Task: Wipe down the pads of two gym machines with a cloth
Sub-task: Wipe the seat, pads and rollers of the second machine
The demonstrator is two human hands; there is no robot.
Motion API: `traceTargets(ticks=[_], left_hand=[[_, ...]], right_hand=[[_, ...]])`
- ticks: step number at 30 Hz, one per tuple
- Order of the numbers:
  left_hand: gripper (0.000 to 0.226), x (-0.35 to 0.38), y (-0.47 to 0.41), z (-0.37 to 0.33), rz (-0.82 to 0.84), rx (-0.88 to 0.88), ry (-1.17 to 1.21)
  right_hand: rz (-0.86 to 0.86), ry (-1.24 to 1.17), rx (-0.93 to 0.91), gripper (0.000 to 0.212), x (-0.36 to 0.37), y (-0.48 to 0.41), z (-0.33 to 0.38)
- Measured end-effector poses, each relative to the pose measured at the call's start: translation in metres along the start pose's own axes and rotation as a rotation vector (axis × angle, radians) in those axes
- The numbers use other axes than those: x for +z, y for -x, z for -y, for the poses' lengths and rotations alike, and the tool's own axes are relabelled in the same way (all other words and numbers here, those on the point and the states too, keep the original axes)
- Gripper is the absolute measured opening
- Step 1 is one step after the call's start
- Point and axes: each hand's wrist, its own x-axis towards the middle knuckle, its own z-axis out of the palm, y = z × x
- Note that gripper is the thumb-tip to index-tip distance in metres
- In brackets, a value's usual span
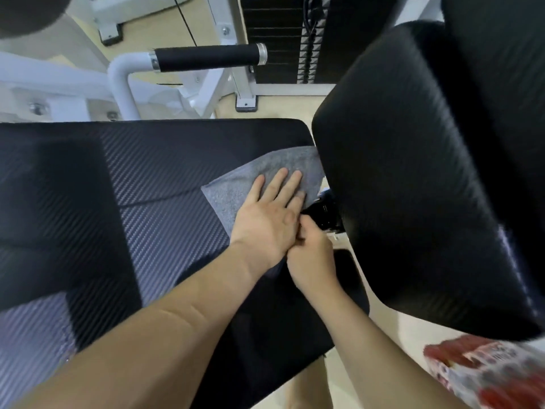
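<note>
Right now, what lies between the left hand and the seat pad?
The grey cloth, spread on the seat pad under the flat left hand, shown in the head view.

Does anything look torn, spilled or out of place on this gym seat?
Nothing stands out. The grey cloth lies spread on the seat pad under the left hand, and the pad shows no tear or spill.

Near part of cloth [265, 169] hidden under left hand [271, 216]; fingertips of right hand [312, 258] tucked behind it, grip on cloth not determinable. Left edge cuts seat pad [165, 172], right edge cuts back pad [413, 172]. At bottom right, red patterned item [486, 376] blurred, unidentified
</note>
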Motion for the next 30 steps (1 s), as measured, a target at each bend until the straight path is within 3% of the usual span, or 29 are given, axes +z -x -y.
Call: traceTargets(ticks=[4,7,11,13,14,16,18,22,26,30], left_hand=[[0.044,-0.002,0.033,-0.022,0.024,0.011,0.059],[0.034,-0.005,0.037,-0.041,0.019,0.023,0.100],[0.032,-0.007,0.053,-0.068,-0.049,-0.113,0.536],[0.037,-0.006,0.066,-0.076,-0.052,-0.170,0.798],[0.039,-0.004,0.074,-0.078,-0.082,-0.161,0.813],[0.045,0.007,0.089,-0.080,-0.159,-0.137,0.650],[0.050,0.020,0.102,-0.085,-0.101,-0.136,0.395],[0.061,0.039,0.110,-0.107,0.014,-0.166,0.123],[0.062,0.043,0.081,-0.110,-0.015,-0.203,0.073],[0.043,0.031,0.030,-0.113,0.010,-0.153,0.023]], right_hand=[[-0.094,0.116,-0.122,0.022,-0.014,0.021,-0.011],[-0.207,0.114,-0.175,0.028,-0.026,0.035,-0.023],[-0.332,0.038,-0.216,0.039,-0.045,0.058,-0.044],[-0.417,0.032,-0.317,0.039,-0.055,0.075,-0.049],[-0.462,0.039,-0.398,0.038,-0.062,0.084,-0.050],[-0.503,0.123,-0.521,0.036,-0.076,0.108,-0.054],[-0.455,0.296,-0.520,0.040,-0.087,0.129,-0.062],[-0.153,0.605,-0.148,0.065,-0.096,0.150,-0.081],[0.020,0.512,-0.198,0.066,-0.074,0.136,-0.089],[-0.039,0.443,-0.200,0.063,-0.060,0.094,-0.101]])
